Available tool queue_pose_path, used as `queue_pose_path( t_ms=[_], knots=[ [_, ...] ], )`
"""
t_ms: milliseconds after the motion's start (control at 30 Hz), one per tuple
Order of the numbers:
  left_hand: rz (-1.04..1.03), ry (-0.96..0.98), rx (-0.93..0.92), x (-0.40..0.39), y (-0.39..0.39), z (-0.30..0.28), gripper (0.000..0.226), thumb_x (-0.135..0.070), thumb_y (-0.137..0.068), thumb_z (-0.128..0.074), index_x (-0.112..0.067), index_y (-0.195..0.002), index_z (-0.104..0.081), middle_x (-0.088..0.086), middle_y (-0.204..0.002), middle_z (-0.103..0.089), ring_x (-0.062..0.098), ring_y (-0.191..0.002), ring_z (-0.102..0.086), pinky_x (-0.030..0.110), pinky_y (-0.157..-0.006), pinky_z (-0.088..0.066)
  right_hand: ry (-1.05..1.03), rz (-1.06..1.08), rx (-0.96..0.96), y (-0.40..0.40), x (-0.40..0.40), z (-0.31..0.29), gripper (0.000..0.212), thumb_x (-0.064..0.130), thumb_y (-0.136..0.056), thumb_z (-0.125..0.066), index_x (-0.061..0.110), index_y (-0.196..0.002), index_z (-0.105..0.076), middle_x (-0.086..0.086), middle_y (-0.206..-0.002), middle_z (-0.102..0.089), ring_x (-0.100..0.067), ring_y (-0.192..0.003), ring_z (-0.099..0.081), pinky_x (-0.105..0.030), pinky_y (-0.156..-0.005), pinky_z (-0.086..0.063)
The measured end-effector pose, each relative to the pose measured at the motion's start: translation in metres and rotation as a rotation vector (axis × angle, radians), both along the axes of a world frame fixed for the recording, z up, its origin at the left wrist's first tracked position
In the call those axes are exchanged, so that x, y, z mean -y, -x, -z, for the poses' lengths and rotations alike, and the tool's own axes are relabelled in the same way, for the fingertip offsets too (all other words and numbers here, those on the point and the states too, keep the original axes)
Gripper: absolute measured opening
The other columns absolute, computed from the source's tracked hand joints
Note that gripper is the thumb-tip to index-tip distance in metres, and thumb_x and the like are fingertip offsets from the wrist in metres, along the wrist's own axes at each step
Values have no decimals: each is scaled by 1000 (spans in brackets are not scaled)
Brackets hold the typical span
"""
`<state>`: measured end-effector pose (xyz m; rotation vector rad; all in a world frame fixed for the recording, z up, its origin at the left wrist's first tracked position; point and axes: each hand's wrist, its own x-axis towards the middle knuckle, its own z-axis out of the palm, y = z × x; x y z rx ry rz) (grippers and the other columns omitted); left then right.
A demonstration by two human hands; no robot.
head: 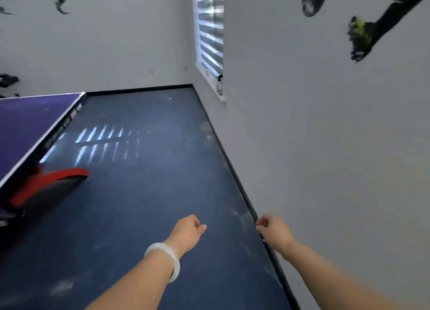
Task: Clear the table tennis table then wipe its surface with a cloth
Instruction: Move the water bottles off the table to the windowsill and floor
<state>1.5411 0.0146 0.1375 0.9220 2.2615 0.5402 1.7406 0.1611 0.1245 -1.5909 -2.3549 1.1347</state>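
Note:
The table tennis table (25, 123), with a purple-blue top and a white edge line, shows only its right part at the left of the head view. Its visible top carries nothing I can make out. My left hand (187, 229), with a pale bangle on the wrist, hangs over the blue floor with loosely curled fingers and holds nothing. My right hand (271, 229) hangs near the black skirting at the foot of the right wall, fingers loosely curled and empty. Both hands are well away from the table. No cloth is in view.
A red and black curved part (50, 188) juts out under the table's near corner. Blue floor (151, 181) stretches ahead to the far wall. A white wall (325, 146) runs close on my right, with a window and blinds (210, 30). Dark items (8, 80) lie behind the table.

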Motion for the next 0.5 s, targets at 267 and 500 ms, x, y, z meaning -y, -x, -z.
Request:
queue_pose_path(
  t_ms=[267,500],
  knots=[
    [-449,-85,-96,99,158,-40,26,-36,-99,-50,-13,-111,-56,-2,-109,-54,15,-94,-52,26,-78,-39,-115,-452,-33,241,13,-50,7,14,-92,-60,14,-85,-59,-5,-90,-67,-20,-80,-60,-24,-69,-44],
    [-759,-79,-192,156,256,-75,24,-35,-96,-55,-15,-106,-61,2,-112,-63,18,-99,-57,25,-81,-39,-19,-708,-118,412,55,-77,19,14,-92,-59,16,-73,-56,-5,-77,-61,-24,-74,-57,-39,-76,-54]
  ],
)
